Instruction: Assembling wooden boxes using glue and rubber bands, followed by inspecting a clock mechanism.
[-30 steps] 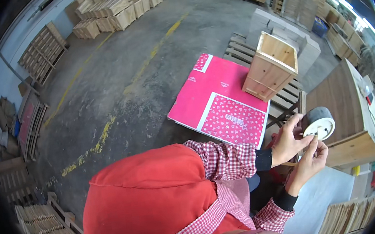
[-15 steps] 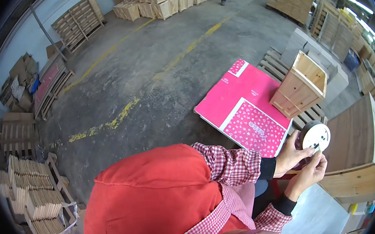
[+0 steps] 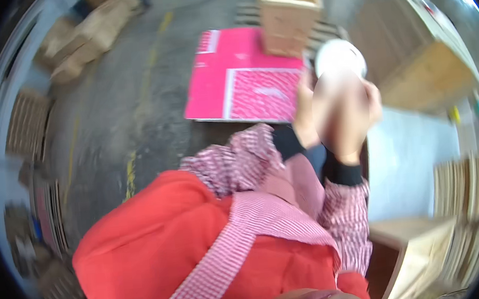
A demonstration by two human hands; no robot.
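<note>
A thick round disc with a white face (image 3: 338,55) is held up in front of me, blurred by motion. My left hand (image 3: 306,109) grips its left side, the fingers closed round the edge. From the right, my right hand (image 3: 358,110) closes on the disc's lower part; blur smears its fingers. Beyond my left hand lies a flat pink board (image 3: 210,89) with a patterned panel. On the board's far right part stands an open-topped wooden box (image 3: 287,25), upright.
A pale flat work surface (image 3: 402,158) is to my right. Behind it sits a large wooden case (image 3: 438,75). Stacked thin wooden boards (image 3: 470,186) stand at the right rim, with an open wooden box (image 3: 425,258) close by my right arm. Slatted pallets (image 3: 26,125) are at far left.
My view has swung to the right, and the scene slid left. Both hands and the disc appear higher in the picture. My right hand has stayed at the disc; details are now blurred.
</note>
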